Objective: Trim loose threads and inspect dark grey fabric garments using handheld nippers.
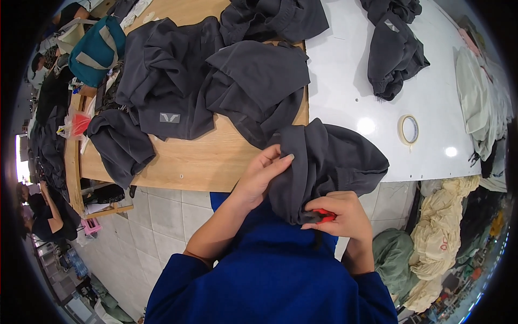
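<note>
– Where is the garment (pixel 334 151) held?
– Across the near edge of the counter (pixel 334 92); bare white surface is left between it and the tape (pixel 401 129).
– And the grip?
– It is pinched by the left hand (pixel 260 178); a red tool (pixel 325 216), tip hard to make out, is clasped by the right hand (pixel 346 213).
– Material?
– Dark-grey cloth, loosely folded.

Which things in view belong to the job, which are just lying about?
In the job:
grey garment, in the left hand
red tool, in the right hand
likely the other grey garments

Apparently just lying about:
tape roll
teal bag
cream cloth
</note>
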Demonstrator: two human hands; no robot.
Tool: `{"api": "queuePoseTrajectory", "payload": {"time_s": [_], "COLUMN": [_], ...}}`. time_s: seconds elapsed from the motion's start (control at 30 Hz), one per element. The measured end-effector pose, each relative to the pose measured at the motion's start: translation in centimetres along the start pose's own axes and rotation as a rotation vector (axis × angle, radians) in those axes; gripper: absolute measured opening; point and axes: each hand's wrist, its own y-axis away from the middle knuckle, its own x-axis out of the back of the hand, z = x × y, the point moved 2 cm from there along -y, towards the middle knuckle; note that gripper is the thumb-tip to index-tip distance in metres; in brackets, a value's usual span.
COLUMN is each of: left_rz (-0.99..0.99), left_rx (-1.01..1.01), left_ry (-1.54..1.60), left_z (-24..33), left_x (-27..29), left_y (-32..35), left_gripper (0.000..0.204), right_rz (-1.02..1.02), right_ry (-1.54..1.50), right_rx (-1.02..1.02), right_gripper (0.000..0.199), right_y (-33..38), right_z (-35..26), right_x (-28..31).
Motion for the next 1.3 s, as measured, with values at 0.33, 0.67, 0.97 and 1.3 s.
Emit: {"api": "queuePoseTrajectory", "payload": {"time_s": [0.33, 0.67, 0.97, 1.3], "left_rz": [0.015, -0.147, -0.142, -0.145], "left_rx": [-0.534, -0.672, -0.268, -0.488], "left_ry": [-0.642, -0.741, -0.273, -0.609], "left_z": [1.3, 0.1, -0.1, 1.2], "left_x": [-2.7, -2.3, -2.1, -1.7], "left_y": [2.2, 2.4, 2.7, 2.9], "left_gripper": [0.014, 0.021, 0.017, 0.018], "right_rz": [0.331, 0.434, 0.279, 0.507], "right_ry": [-0.283, -0.454, -0.238, 0.287], "right_rx": [-0.184, -0.204, -0.035, 0.233], "right_gripper": [0.051, 0.055, 0.041, 0.031], "right_y": [-0.1, -1.9, -2.2, -2.0], "right_z": [-1.2, 0.7, -0.5, -1.2], "right_x": [1.2, -1.4, -1.3, 1.5]}}
